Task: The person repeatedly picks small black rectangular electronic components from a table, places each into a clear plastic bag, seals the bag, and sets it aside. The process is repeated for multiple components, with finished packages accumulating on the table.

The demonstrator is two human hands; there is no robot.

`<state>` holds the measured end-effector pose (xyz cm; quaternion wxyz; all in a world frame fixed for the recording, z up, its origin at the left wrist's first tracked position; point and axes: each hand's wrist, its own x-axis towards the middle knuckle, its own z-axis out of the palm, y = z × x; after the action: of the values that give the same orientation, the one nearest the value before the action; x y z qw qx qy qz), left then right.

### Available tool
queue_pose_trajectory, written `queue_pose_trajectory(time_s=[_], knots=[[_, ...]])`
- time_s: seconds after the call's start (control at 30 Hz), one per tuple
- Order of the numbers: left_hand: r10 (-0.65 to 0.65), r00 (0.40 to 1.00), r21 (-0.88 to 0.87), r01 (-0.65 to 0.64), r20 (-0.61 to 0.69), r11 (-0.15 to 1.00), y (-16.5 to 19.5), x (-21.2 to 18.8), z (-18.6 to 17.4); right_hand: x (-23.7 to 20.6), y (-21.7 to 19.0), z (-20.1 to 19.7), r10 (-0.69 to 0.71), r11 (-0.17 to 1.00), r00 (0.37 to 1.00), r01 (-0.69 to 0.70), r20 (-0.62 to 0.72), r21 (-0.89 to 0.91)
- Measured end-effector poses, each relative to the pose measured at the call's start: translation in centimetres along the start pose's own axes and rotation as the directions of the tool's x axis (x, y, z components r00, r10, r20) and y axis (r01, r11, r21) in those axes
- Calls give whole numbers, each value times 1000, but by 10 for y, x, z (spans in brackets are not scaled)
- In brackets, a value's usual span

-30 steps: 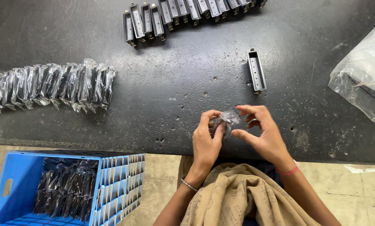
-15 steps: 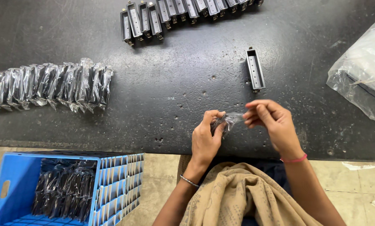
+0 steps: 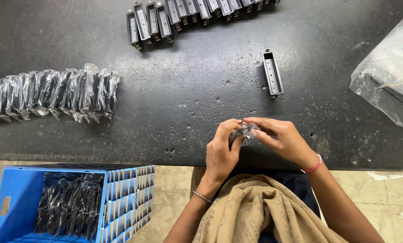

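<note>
Both hands' fingers (image 3: 237,130) pinch a small clear plastic bag (image 3: 247,132) between them.

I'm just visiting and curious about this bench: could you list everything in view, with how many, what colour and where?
Clear plastic wrapper: one, transparent and crinkled, held between both hands near the table's front edge.
Open rectangular part: one, dark grey, lying alone at centre right of the table.
Unwrapped parts: a row of about a dozen, dark grey, top centre, running out of view.
Wrapped parts: a long row, black in clear film, left side.
Crate: one, blue, below the table at left, holding more wrapped parts.
Plastic bag: one, clear, right edge.
Table: one, black, pitted.
Left hand: pinching the wrapper.
Right hand: pinching the wrapper.
</note>
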<state>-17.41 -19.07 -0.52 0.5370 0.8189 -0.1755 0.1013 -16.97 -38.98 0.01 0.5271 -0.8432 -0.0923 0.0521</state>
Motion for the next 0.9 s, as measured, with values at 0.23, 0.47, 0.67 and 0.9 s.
queue_pose_trajectory(time_s=[0.23, 0.47, 0.67, 0.9], knots=[[67, 998, 21, -67, -8, 998, 0, -3, -4, 3, -4, 8, -297, 940, 954, 284, -40, -188], [100, 995, 49, -101, 22, 994, -3, -7, -6, 4, 4, 13, -126, 991, 991, 128, -44, 40], [135, 988, 54, -139, 75, 989, -9, -9, -11, 6, 20, 19, -6, 961, 1000, 14, -27, 278], [131, 986, 85, -140, 102, 987, -12, -7, -11, 14, 20, 18, -1, 975, 1000, 4, -12, 222]])
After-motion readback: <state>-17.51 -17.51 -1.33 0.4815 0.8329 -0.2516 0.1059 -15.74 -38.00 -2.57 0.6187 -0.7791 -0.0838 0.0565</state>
